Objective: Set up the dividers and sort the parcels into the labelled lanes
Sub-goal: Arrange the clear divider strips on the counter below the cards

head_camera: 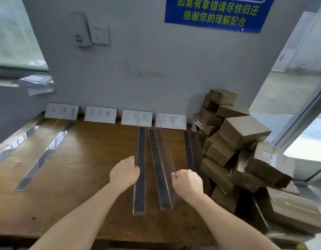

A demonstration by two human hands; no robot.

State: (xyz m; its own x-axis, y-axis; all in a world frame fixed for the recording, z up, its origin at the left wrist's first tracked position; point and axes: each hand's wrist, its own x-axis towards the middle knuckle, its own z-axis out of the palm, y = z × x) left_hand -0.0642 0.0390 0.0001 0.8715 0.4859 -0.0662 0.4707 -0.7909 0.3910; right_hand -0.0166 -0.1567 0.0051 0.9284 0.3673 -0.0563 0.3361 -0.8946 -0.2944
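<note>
**Dividers half placed, parcels not sorted yet**

You've got a divider in each hand around the middle of the worktop (pixel 74 177). Your left hand (pixel 124 171) has its fingers curled round the left edge of the first divider (pixel 141 150). Your right hand (pixel 187 183) has its fingers curled in, pinching the clear upright wall of the second divider (pixel 156 156).

Both strips run front to back, with their far ends up by the label cards (pixel 101 114) propped along the back edge. Gripping near the front ends makes sense to me, since you can swing each strip to line up with a gap between cards. The two sit close together, so I'd guess they need spreading apart.

A third divider (pixel 188 148) lies just beside the parcels (pixel 242 134), which are heaped at the right edge against the wall. A fourth divider (pixel 45 156) and a fifth divider (pixel 15 141) lie angled toward the left edge. No parcel is in a lane yet.
</note>
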